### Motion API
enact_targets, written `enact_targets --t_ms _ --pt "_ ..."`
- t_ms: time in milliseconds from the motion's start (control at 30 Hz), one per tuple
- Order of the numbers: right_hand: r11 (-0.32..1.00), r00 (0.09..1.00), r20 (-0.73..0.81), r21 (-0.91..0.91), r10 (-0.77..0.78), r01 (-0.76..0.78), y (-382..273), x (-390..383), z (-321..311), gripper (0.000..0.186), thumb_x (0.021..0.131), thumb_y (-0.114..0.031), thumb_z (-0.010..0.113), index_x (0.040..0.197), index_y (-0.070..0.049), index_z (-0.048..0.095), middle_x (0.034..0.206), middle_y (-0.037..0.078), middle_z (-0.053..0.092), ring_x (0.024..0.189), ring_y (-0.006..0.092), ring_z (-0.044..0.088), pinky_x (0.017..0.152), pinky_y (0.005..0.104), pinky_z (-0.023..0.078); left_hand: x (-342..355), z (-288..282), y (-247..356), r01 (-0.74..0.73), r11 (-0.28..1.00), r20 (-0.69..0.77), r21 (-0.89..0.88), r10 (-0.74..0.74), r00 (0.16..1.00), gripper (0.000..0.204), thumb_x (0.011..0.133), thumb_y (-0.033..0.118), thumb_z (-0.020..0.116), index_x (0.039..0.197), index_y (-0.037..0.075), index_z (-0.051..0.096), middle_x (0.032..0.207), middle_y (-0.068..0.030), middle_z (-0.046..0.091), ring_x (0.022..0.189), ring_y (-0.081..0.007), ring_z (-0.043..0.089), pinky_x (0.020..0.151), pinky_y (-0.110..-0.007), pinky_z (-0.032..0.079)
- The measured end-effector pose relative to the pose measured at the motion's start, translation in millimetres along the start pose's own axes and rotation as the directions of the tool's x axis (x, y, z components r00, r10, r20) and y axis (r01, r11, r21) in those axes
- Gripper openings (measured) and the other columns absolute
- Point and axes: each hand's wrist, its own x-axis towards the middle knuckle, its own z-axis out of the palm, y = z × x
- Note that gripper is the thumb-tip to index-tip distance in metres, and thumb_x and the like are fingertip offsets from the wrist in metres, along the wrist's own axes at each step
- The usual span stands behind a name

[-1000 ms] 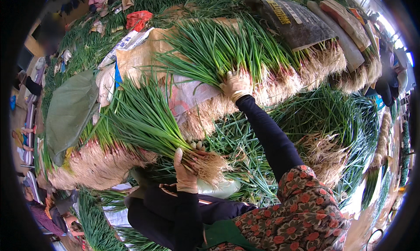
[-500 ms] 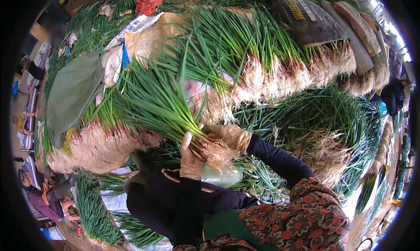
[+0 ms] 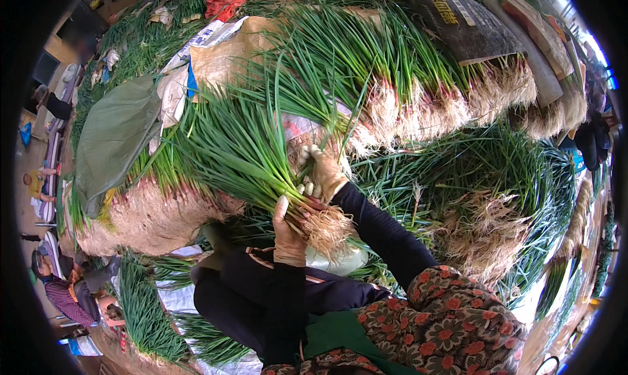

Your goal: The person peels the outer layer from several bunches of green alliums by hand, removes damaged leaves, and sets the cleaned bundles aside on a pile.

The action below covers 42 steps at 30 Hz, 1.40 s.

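A large bunch of green onions (image 3: 265, 156) slants across my lap, its leaves fanning to the far left and its pale roots (image 3: 327, 231) toward me on the right. My left hand (image 3: 288, 234), in a pale glove, is wrapped round the stems just above the roots. My gloved right hand (image 3: 327, 173) is beside the bunch on its right, fingers curled in a pinch at the leaves; what they hold is too small to make out. Behind the bunch, several more onions (image 3: 389, 107) stand in a row, with their roots toward me.
A loose heap of green onions (image 3: 484, 234) lies to my right. On the left, a green cloth (image 3: 114, 136) covers part of another row. A dark sack (image 3: 458, 25) lies over onions at the far right, and a red bag (image 3: 224, 6) sits at the back. Another person (image 3: 75, 296) sits at the far left.
My right hand has moved from the root end up and away along the bunch, toward the leaves. The left hand keeps its hold on the stems and has barely moved.
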Motion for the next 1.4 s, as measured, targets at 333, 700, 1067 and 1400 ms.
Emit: enact_targets --t_ms 333,700,1067,1400 --pt "0.979 0.971 0.238 -0.198 0.003 0.046 -103 -38 -39 0.021 0.092 -0.022 0.043 0.087 -0.005 0.055 0.055 -0.004 0.043 0.044 0.0074 0.037 0.039 0.0235 0.028 -12 33 -3 -0.031 0.893 0.134 -0.45 0.101 0.986 0.059 0.082 0.044 0.049 0.115 -0.005 0.043 0.101 -0.0164 0.053 0.087 -0.0242 0.055 0.081 -0.036 0.047" --pt "0.452 0.778 0.147 -0.742 -0.611 0.495 -56 63 -216 0.016 0.083 -0.015 0.056 0.088 0.001 0.057 0.064 -0.002 0.053 0.054 0.0083 0.047 0.048 0.0227 0.04 20 55 -42 0.262 0.895 0.397 -0.362 -0.106 0.912 0.061 0.085 0.039 0.048 0.127 -0.002 0.035 0.11 -0.0179 0.053 0.097 -0.0243 0.053 0.087 -0.038 0.043" --pt "-0.617 0.937 0.346 -0.749 -0.055 0.241 -109 -43 -92 0.041 0.078 -0.037 0.059 0.108 -0.009 0.056 0.086 0.012 0.062 0.074 0.0285 0.061 0.068 0.0407 0.049 4 22 -7 0.072 0.972 0.192 -0.226 -0.028 0.981 0.048 0.088 0.038 0.04 0.117 -0.001 0.044 0.094 -0.0175 0.058 0.087 -0.0257 0.058 0.083 -0.041 0.045" --pt "0.096 0.829 0.559 -0.825 -0.007 0.557 -90 -90 -75 0.033 0.084 -0.034 0.054 0.096 -0.004 0.059 0.065 0.019 0.057 0.058 0.029 0.058 0.054 0.0359 0.046 7 22 -9 0.127 0.991 0.138 -0.037 -0.121 0.983 0.052 0.089 0.039 0.037 0.106 -0.01 0.046 0.085 -0.0243 0.06 0.07 -0.0288 0.061 0.073 -0.038 0.051"
